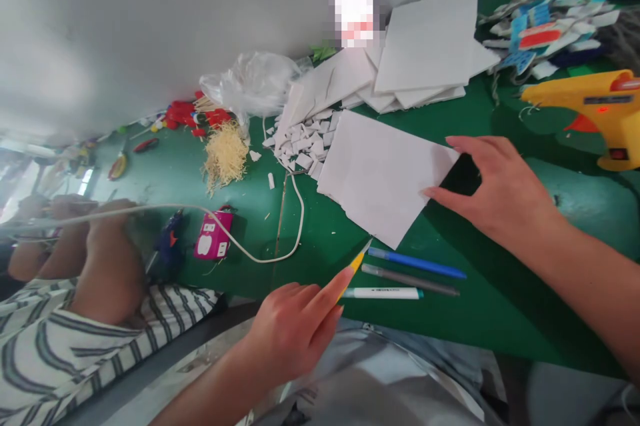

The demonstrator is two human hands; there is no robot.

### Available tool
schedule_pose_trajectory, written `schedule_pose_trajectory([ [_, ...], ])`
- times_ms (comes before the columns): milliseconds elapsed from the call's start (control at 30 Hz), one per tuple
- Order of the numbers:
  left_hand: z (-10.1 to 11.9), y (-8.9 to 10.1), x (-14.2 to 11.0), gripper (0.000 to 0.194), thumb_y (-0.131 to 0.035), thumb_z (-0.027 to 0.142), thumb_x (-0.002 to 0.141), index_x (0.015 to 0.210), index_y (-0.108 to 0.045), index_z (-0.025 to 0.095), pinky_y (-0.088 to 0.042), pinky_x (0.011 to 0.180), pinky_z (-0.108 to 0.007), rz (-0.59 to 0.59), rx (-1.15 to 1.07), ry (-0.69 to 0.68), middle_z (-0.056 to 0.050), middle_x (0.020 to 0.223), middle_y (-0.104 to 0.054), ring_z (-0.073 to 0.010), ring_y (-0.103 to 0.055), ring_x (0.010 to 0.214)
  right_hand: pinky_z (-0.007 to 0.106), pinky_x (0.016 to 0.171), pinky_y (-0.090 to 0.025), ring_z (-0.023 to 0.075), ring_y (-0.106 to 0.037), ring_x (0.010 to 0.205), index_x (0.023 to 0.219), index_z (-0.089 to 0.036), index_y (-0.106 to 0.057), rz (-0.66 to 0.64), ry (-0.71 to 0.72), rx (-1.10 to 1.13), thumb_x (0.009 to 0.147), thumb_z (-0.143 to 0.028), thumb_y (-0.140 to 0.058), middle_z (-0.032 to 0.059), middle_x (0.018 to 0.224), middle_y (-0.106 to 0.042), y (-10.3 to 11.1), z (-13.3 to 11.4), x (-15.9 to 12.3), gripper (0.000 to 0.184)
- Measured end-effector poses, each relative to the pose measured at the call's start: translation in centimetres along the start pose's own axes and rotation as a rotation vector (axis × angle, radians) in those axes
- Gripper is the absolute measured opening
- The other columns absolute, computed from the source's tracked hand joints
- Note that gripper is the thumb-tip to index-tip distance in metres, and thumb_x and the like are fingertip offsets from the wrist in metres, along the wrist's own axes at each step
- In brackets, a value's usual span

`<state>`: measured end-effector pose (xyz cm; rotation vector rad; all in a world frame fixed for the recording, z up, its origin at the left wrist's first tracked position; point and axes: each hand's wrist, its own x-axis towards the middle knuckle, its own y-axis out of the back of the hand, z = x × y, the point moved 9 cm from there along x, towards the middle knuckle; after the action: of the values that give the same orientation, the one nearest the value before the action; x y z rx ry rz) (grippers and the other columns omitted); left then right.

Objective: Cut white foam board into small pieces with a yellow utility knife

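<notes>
My left hand (295, 326) is closed around a slim yellow craft knife (354, 267), its pointed tip close to the near edge of a white sheet (383, 173). My right hand (493, 179) grips that sheet by its right side, with the thumb on the near part of the edge and the fingers at the far corner. Other sheet edges show beneath it at the left. Just below the sheet lie a blue pen (417, 263), a grey pen (410, 279) and a white marker with a teal end (385, 293).
Small white offcuts (307, 143) and stacked white boards (430, 39) lie behind. A yellow glue gun (590, 106) sits right, near mixed scraps (550, 29). Left are straw-coloured shreds (225, 154), a plastic bag (255, 83), a magenta box (214, 235), a white cable (300, 219) and another person's arm (113, 266).
</notes>
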<state>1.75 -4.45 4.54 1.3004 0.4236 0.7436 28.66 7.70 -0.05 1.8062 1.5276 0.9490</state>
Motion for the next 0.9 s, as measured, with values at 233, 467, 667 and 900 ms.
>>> schedule_pose_trajectory([
  [233, -1.0, -0.1, 1.0, 0.053, -0.032, 0.023, 0.113, 0.166, -0.03, 0.016, -0.048, 0.049, -0.026, 0.037, 0.017, -0.059, 0.006, 0.066, -0.065, -0.0124, -0.058, 0.049, 0.042, 0.079, -0.061, 0.0193, -0.063, 0.08, 0.112, -0.026, -0.07, 0.141, -0.521, 0.957, 0.057, -0.027, -0.089, 0.0016, 0.092, -0.067, 0.7, 1.9, -0.5, 0.058],
  [467, -1.6, 0.1, 1.4, 0.059, -0.04, 0.018, 0.109, 0.167, -0.029, 0.016, -0.052, 0.051, -0.025, 0.086, 0.028, -0.081, 0.004, 0.068, -0.066, -0.0135, -0.06, 0.052, 0.03, 0.065, -0.061, 0.0167, -0.067, 0.074, 0.07, -0.023, -0.077, -0.081, -0.657, 1.069, 0.055, -0.029, -0.091, 0.0034, 0.08, -0.076, -2.1, 1.0, -1.3, 0.022],
  [667, -2.8, 0.4, 0.6, 0.067, -0.045, 0.017, 0.107, 0.17, -0.022, 0.02, -0.056, 0.057, -0.025, 0.157, 0.084, -0.102, 0.002, 0.075, -0.072, -0.015, -0.067, 0.059, 0.031, 0.066, -0.06, 0.0172, -0.067, 0.074, 0.07, -0.024, -0.077, -0.007, -0.645, 1.147, 0.062, -0.029, -0.089, 0.0026, 0.077, -0.074, -1.6, 1.4, -1.1, 0.016],
  [900, -5.3, -0.4, 1.0, 0.052, -0.048, 0.017, 0.107, 0.159, -0.045, 0.021, -0.059, 0.072, -0.029, 0.125, 0.293, 0.048, -0.002, 0.085, -0.069, -0.0182, -0.069, 0.072, 0.039, 0.072, -0.061, 0.0208, -0.068, 0.078, 0.068, -0.027, -0.074, 0.029, -0.542, 1.274, 0.066, -0.031, -0.089, 0.0025, 0.081, -0.074, -0.6, 0.4, -0.8, 0.016],
])
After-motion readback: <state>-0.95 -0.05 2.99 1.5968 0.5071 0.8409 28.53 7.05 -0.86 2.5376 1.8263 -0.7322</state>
